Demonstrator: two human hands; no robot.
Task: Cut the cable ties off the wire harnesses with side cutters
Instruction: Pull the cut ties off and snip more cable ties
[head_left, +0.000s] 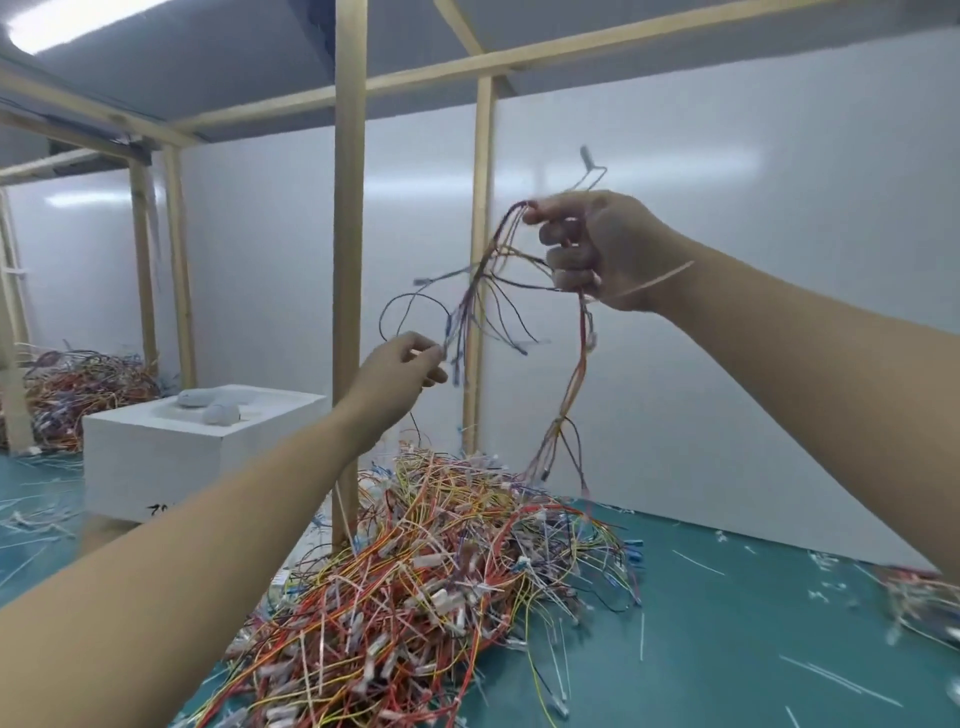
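My right hand (592, 249) is raised high and grips a wire harness (488, 291) of thin dark, red and yellow wires, whose loose ends dangle down toward the table. Red handles show between its curled fingers; I cannot tell whether these are the side cutters. A pale cable tie (660, 280) sticks out across the right wrist. Lower and to the left, my left hand (400, 371) pinches one strand of the same harness between thumb and fingertips. A big pile of coloured harnesses (436, 582) lies on the teal table (727, 649) below both hands.
A white foam box (192, 452) stands at the left. Wooden frame posts (348, 260) rise behind the pile. A second wire heap (78, 389) lies far left, another (919, 597) at the right edge. Cut cable ties litter the tabletop.
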